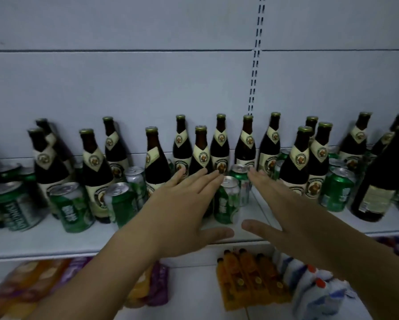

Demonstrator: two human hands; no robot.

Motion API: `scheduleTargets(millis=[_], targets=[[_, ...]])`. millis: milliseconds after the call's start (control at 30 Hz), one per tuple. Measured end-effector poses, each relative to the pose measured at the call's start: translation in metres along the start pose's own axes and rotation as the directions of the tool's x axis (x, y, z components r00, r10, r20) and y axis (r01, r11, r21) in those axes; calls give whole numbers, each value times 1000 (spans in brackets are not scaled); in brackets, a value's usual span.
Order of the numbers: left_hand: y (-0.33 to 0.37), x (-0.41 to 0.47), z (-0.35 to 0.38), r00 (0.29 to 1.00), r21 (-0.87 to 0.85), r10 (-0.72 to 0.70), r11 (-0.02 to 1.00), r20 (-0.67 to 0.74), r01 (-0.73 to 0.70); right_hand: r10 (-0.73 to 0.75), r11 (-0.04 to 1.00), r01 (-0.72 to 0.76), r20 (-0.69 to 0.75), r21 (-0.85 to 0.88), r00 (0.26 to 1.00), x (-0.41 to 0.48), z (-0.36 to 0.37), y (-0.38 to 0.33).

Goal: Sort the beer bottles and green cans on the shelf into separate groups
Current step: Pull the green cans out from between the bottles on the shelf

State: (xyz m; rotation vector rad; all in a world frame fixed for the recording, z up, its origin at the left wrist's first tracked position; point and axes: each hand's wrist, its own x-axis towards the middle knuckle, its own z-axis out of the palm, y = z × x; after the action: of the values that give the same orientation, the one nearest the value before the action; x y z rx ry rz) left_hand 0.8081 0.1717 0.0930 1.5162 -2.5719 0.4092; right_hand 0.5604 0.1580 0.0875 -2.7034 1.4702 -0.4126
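Several dark beer bottles [220, 144] with cream labels and several green cans stand mixed along the white shelf [55, 241]. Between my two hands stand two green cans, one in front [227, 199] and one behind it [240, 174]. My left hand [182, 209] is stretched out flat with straight fingers, just left of the front can, in front of the bottles. My right hand [283, 209] is likewise flat and spread, just right of the cans. Neither hand holds anything.
More green cans stand at the left [70, 204] and right [336, 190] among bottles. A large bottle [378, 181] stands near the right edge. On the lower shelf are orange drink bottles [251, 276], white bottles [316, 289] and colourful packs [32, 285].
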Motion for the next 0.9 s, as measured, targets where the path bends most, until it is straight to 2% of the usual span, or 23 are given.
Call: scheduleTargets(millis=[233, 500, 667, 900], targets=[[-56, -42, 11, 999, -3, -49, 999, 3, 49, -62, 998, 62, 55, 2, 997, 44, 20, -54], [-90, -52, 20, 999, -44, -9, 999, -34, 8, -7, 1000, 9, 81, -25, 997, 67, 31, -85], [-74, -31, 11, 997, -43, 64, 997, -39, -66, 53, 997, -50, 56, -54, 997, 50, 22, -71], [2, 26, 5, 979, -56, 191, 979, -70, -196, 253, 968, -253, 37, -11, 967, -30, -14, -14]])
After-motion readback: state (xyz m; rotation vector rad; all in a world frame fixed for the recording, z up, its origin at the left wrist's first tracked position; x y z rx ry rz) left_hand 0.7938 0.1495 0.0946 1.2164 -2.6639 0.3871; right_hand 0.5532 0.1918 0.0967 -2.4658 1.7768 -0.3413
